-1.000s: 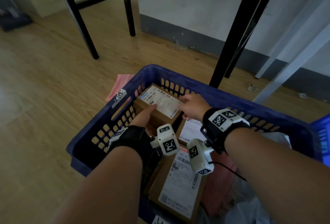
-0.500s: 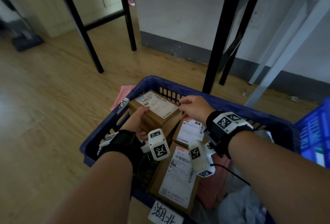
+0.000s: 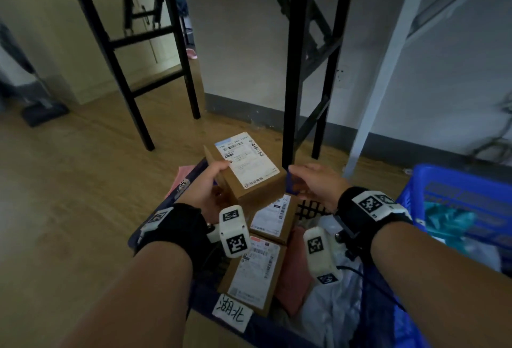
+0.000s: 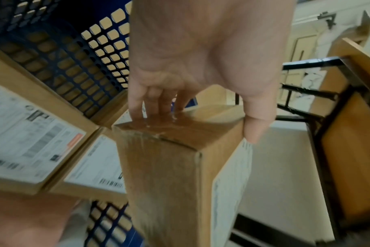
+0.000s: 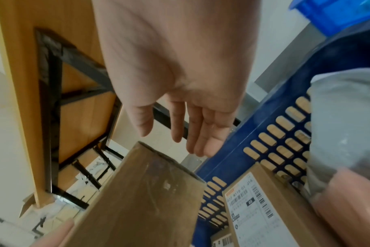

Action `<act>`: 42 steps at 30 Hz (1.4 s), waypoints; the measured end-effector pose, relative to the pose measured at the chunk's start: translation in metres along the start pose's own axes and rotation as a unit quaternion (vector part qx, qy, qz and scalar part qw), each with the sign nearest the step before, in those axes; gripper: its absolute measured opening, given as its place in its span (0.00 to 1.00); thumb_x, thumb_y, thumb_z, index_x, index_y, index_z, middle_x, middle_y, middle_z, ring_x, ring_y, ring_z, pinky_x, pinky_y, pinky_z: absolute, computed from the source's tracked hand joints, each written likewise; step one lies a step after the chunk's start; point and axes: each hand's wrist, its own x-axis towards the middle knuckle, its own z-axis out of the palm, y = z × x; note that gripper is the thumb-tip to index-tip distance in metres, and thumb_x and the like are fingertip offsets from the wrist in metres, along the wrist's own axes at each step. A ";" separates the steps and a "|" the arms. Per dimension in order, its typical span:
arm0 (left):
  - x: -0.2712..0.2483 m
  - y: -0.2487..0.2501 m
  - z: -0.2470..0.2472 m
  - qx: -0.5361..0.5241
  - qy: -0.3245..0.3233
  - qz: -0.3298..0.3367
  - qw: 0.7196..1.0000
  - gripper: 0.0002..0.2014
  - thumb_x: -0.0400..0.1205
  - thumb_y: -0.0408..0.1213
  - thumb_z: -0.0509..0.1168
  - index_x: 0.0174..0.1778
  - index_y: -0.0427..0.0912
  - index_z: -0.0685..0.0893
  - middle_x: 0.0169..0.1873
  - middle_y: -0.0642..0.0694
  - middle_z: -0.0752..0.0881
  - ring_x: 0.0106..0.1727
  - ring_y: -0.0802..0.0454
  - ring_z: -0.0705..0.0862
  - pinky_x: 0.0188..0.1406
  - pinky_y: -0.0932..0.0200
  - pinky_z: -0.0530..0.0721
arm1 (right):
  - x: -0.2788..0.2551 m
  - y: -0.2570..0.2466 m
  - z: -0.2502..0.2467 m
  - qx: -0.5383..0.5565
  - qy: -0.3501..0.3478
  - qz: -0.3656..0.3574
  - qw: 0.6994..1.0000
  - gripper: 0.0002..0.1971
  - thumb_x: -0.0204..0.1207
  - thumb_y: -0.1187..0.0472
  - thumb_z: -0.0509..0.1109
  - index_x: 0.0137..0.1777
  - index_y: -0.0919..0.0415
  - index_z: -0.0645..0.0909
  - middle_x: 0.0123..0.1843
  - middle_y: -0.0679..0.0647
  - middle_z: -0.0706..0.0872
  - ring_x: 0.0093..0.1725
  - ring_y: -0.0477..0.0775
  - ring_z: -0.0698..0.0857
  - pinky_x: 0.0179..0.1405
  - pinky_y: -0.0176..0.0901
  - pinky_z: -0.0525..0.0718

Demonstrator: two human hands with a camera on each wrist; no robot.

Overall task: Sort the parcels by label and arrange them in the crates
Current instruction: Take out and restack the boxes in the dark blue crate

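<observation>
Left grip (image 3: 206,184) pinches parcel's (image 3: 250,174) left end.

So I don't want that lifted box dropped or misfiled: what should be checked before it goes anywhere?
1. Left hand grips the lifted box, thumb on its label side: ok.
2. Right hand supporting it: not ok, open and apart.
3. Box clear of the dark blue crate: ok.
4. Label facing up: ok; text legible: cannot tell.
5. Destination: bright blue crate beside it, its tag: cannot tell.
</observation>
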 end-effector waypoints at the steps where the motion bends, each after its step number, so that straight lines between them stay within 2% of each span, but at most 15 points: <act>1: -0.008 -0.001 0.006 0.002 -0.011 0.003 1.000 0.12 0.79 0.45 0.69 0.51 0.40 0.82 0.48 0.37 0.87 0.47 0.43 0.85 0.47 0.50 0.83 | -0.007 -0.002 -0.006 0.020 -0.002 0.007 1.000 0.12 0.79 0.48 0.70 0.51 0.56 0.83 0.48 0.56 0.88 0.45 0.52 0.86 0.40 0.42 0.82; 4: -0.028 -0.010 0.020 0.020 -0.057 -0.027 0.998 0.25 0.74 0.50 0.73 0.63 0.41 0.84 0.59 0.35 0.87 0.58 0.39 0.86 0.48 0.48 0.85 | -0.031 -0.004 -0.024 0.066 -0.017 0.034 0.997 0.23 0.73 0.40 0.72 0.59 0.57 0.83 0.52 0.56 0.90 0.51 0.55 0.87 0.46 0.45 0.82; 6: -0.040 -0.016 0.025 0.036 -0.082 -0.047 0.995 0.26 0.74 0.51 0.72 0.66 0.41 0.83 0.61 0.36 0.86 0.61 0.39 0.84 0.51 0.47 0.83 | -0.046 -0.003 -0.034 0.078 -0.038 0.044 0.995 0.27 0.71 0.37 0.72 0.61 0.57 0.83 0.52 0.57 0.90 0.51 0.56 0.87 0.50 0.48 0.83; 8: -0.048 -0.020 0.032 0.050 -0.102 -0.053 0.992 0.26 0.74 0.51 0.72 0.66 0.41 0.83 0.62 0.36 0.86 0.63 0.37 0.83 0.60 0.44 0.82 | -0.059 -0.001 -0.043 0.101 -0.055 0.048 0.992 0.26 0.72 0.39 0.72 0.62 0.58 0.84 0.52 0.58 0.90 0.52 0.58 0.87 0.57 0.53 0.83; 10: -0.054 -0.022 0.039 0.058 -0.116 -0.059 0.990 0.31 0.68 0.51 0.76 0.66 0.41 0.84 0.61 0.36 0.86 0.64 0.37 0.83 0.65 0.39 0.80 | -0.071 0.002 -0.051 0.118 -0.066 0.044 0.990 0.24 0.74 0.41 0.71 0.61 0.58 0.85 0.51 0.59 0.91 0.54 0.60 0.87 0.63 0.55 0.82; 11: -0.057 -0.021 0.043 0.063 -0.126 -0.059 0.988 0.33 0.65 0.51 0.78 0.66 0.41 0.84 0.61 0.37 0.87 0.64 0.37 0.84 0.64 0.39 0.80 | -0.075 0.003 -0.055 0.121 -0.068 0.041 0.989 0.22 0.75 0.42 0.70 0.59 0.58 0.86 0.49 0.58 0.91 0.52 0.59 0.88 0.62 0.55 0.83; 13: -0.060 -0.022 0.048 0.068 -0.146 -0.055 0.985 0.32 0.65 0.51 0.77 0.65 0.42 0.84 0.62 0.37 0.87 0.65 0.38 0.84 0.65 0.41 0.80 | -0.082 0.006 -0.060 0.134 -0.068 0.041 0.988 0.20 0.76 0.43 0.70 0.56 0.59 0.86 0.43 0.57 0.92 0.45 0.56 0.89 0.50 0.50 0.85; 16: -0.063 -0.024 0.052 0.085 -0.163 -0.048 0.982 0.26 0.72 0.51 0.72 0.64 0.43 0.84 0.62 0.37 0.87 0.65 0.38 0.83 0.68 0.39 0.77 | -0.087 0.010 -0.066 0.145 -0.072 0.041 0.986 0.18 0.75 0.45 0.71 0.56 0.59 0.85 0.40 0.54 0.91 0.42 0.54 0.89 0.43 0.45 0.82; 20: -0.062 -0.026 0.053 0.102 -0.168 -0.040 0.980 0.24 0.74 0.52 0.70 0.64 0.45 0.84 0.61 0.38 0.87 0.65 0.39 0.83 0.68 0.39 0.78 | -0.087 0.015 -0.069 0.146 -0.080 0.041 0.985 0.17 0.76 0.49 0.71 0.58 0.60 0.84 0.41 0.55 0.91 0.45 0.54 0.88 0.46 0.45 0.84; 24: -0.056 -0.027 0.057 0.086 -0.156 -0.024 0.984 0.22 0.76 0.52 0.70 0.64 0.46 0.85 0.57 0.40 0.89 0.62 0.41 0.84 0.64 0.43 0.81 | -0.087 0.016 -0.067 0.151 -0.078 0.035 0.985 0.18 0.77 0.51 0.70 0.61 0.61 0.83 0.44 0.56 0.89 0.47 0.55 0.87 0.48 0.46 0.84; 27: -0.053 -0.028 0.059 0.085 -0.155 -0.022 0.984 0.21 0.76 0.52 0.70 0.62 0.46 0.85 0.57 0.39 0.88 0.63 0.40 0.84 0.68 0.40 0.79 | -0.086 0.017 -0.069 0.154 -0.076 0.032 0.985 0.18 0.76 0.51 0.70 0.62 0.61 0.83 0.43 0.55 0.89 0.46 0.54 0.87 0.44 0.45 0.84; 30: -0.049 -0.031 0.062 0.090 -0.157 -0.024 0.983 0.20 0.77 0.52 0.69 0.61 0.46 0.86 0.58 0.39 0.88 0.63 0.39 0.84 0.69 0.39 0.78 | -0.085 0.019 -0.072 0.155 -0.077 0.034 0.984 0.16 0.78 0.52 0.69 0.61 0.60 0.83 0.43 0.54 0.89 0.46 0.54 0.87 0.46 0.45 0.84; 37: -0.045 -0.034 0.065 0.091 -0.164 -0.025 0.982 0.21 0.76 0.52 0.71 0.61 0.46 0.86 0.59 0.39 0.88 0.64 0.40 0.84 0.70 0.40 0.77 | -0.083 0.023 -0.079 0.151 -0.072 0.038 0.985 0.13 0.77 0.52 0.69 0.56 0.58 0.84 0.44 0.55 0.89 0.48 0.56 0.87 0.49 0.47 0.83; 42: -0.045 -0.035 0.073 0.095 -0.175 -0.009 0.980 0.20 0.76 0.51 0.71 0.61 0.47 0.86 0.56 0.41 0.90 0.62 0.41 0.85 0.68 0.41 0.79 | -0.084 0.023 -0.085 0.147 -0.059 0.037 0.987 0.17 0.76 0.48 0.70 0.58 0.57 0.83 0.46 0.55 0.90 0.50 0.55 0.88 0.46 0.47 0.84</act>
